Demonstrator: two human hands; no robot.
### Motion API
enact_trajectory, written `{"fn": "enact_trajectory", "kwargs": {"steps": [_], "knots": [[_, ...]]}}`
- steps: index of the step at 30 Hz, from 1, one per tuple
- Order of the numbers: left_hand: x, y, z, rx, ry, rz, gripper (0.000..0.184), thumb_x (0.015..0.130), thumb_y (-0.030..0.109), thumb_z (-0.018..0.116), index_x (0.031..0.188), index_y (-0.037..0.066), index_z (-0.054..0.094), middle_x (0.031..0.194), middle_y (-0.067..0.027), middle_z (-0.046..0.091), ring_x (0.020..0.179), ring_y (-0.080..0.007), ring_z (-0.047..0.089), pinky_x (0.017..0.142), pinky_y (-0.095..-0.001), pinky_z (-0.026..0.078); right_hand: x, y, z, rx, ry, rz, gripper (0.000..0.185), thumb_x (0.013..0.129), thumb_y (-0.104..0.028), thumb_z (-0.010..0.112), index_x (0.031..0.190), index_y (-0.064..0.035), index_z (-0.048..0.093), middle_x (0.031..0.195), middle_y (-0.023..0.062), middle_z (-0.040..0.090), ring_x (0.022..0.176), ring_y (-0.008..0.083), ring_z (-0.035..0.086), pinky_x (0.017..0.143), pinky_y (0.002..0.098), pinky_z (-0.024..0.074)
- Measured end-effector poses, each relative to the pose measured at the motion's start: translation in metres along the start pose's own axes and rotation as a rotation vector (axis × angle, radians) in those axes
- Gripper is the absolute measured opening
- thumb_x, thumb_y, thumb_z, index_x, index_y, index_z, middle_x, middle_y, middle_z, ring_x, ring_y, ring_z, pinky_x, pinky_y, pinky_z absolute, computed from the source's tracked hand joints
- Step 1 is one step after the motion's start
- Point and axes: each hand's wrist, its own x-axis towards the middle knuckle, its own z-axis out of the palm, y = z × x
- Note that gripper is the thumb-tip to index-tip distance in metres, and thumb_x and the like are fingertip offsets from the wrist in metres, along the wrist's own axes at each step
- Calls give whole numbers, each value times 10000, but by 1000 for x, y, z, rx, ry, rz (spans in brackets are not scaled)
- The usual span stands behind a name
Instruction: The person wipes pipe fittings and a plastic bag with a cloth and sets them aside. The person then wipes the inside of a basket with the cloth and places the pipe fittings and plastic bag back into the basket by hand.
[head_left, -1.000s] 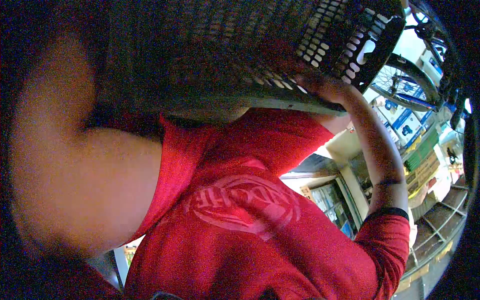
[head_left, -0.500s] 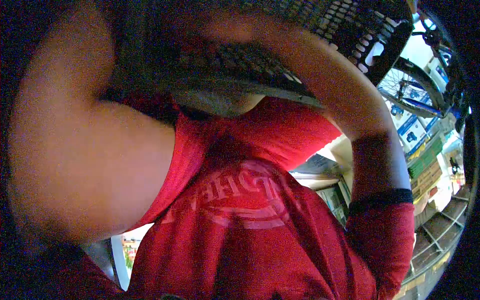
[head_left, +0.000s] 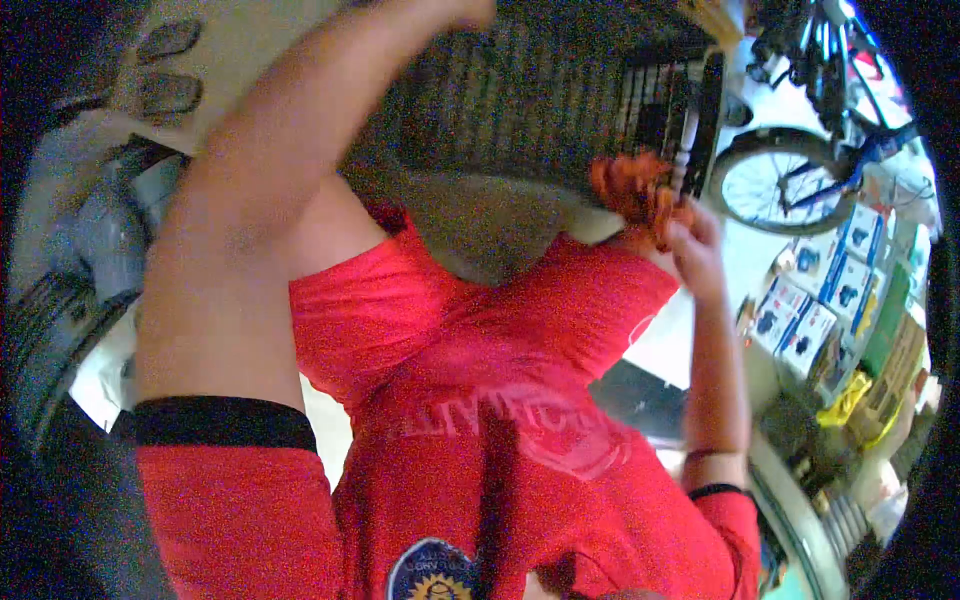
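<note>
My right hand [head_left: 697, 252] is closed on an orange-red, lumpy item [head_left: 632, 190] beside the right end of a dark slotted crate [head_left: 500, 95]. What the item is made of is too blurred to tell. At the top edge, my left hand [head_left: 468, 12] is over the crate's far left part; its fingers are smeared and partly cut off, and whatever it may hold does not show. The crate lies in front of my legs in red shorts.
A bicycle wheel [head_left: 782, 182] stands at the upper right, above blue-and-white boxes [head_left: 858, 285] and a yellow bag [head_left: 850, 405]. A pair of slippers [head_left: 168, 42] lies at the upper left. Dark tyre-like rings [head_left: 62, 345] are at the left edge.
My view has shifted back, showing more floor. My right hand has come from over the crate to its right side, now with the orange-red item. My left arm has swung up and right.
</note>
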Motion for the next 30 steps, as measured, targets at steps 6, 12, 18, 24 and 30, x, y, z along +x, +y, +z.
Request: {"fn": "enact_trajectory", "kwargs": {"steps": [6,12,18,24,30], "knots": [[-120,90,94,-521,-368,555,673,981,569,520,1503,150,452,1476,-196,520,1341,-376,514,1152,-451,383,-31,11,36,-378,369,-420,516,798,91,563,1299,-14,501,1221,123,614,1147,233,583,1032,371,459],[-187,70,75,-1289,93,521,600,949,426,665,1422,84,530,1426,-197,553,1329,-361,528,1121,-431,413,-13,-28,8,-791,448,-530,398,815,71,582,1202,-22,598,1066,149,621,1034,299,606,943,407,487],[-196,40,74,-346,321,236,774,828,482,773,1489,204,482,1424,-152,561,1370,-375,480,1207,-607,215,24,29,53,-1294,140,-612,416,1004,-373,548,1138,10,639,1103,262,661,1026,480,620,907,495,501],[-166,54,122,-210,309,40,365,771,328,802,1109,209,728,1109,9,723,1153,-222,608,1207,-697,71,61,-22,71,-748,-134,-75,395,992,-351,556,1063,0,721,1081,247,704,1047,385,674,953,445,509],[-167,50,131,-209,377,79,281,774,290,793,1036,206,739,1053,27,725,1124,-208,611,1200,-710,72,168,38,113,-1332,-525,-24,363,865,-307,632,1028,13,682,1029,225,726,930,349,713,765,469,556]]}}
